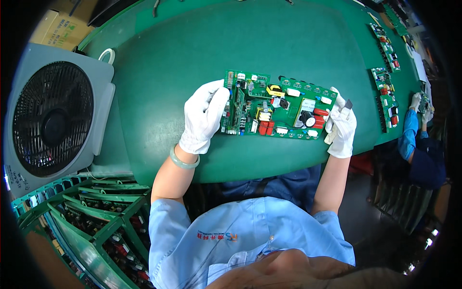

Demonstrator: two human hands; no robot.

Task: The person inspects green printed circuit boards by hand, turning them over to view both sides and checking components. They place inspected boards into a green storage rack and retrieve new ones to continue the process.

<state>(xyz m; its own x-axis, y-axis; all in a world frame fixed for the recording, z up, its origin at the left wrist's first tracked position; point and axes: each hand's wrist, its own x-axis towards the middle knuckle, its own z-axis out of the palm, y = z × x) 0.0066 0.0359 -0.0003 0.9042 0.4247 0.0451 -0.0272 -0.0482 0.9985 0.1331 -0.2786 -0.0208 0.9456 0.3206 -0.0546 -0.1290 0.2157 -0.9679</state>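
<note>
A green circuit board is held up in front of me over the green table mat. It carries red, white and yellow parts, a black round part and a smaller upright board near its left end. My left hand, in a white glove, is closed on the left edge. At the right edge, my right hand, also gloved in white, has its fingers bent against the board. A small dark flat piece sticks up by the right fingers; how it is gripped is hard to make out.
A grey box fan stands at the left. Below it, a green rack contains several boards. More circuit boards lie along the table's right side. A co-worker in blue handles a board at the far right. A cardboard box sits top left.
</note>
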